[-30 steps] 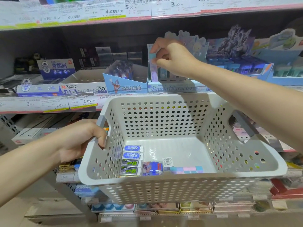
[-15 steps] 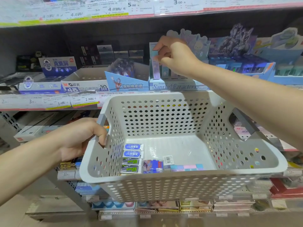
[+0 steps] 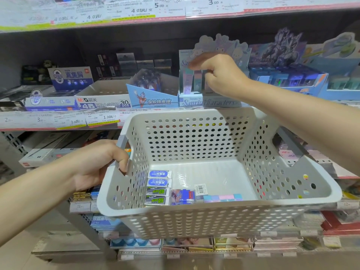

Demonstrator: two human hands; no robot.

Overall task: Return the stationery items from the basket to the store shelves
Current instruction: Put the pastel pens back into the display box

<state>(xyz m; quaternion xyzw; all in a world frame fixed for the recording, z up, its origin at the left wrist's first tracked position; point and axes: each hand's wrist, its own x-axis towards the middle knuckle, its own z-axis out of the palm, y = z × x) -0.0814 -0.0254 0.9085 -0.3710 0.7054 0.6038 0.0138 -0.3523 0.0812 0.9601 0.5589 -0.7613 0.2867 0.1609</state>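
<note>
Two bare forearms, no sleeves; left hand (image 3: 97,164), right hand (image 3: 220,75) ungloved, no rings.

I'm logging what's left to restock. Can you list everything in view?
basket: one, grey perforated, held before the shelves
blue-label erasers: two, basket floor, left
green-label erasers: two, just nearer than the blue ones
clear pack: one, blue and purple, beside them
pastel strip: one, blue and pink, near wall
display box: one, pale blue, middle shelf
left hand: grips the basket's handle
right hand: at the display box, blurred

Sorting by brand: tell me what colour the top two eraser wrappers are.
Blue eraser wrappers, white ends; head view.
</note>
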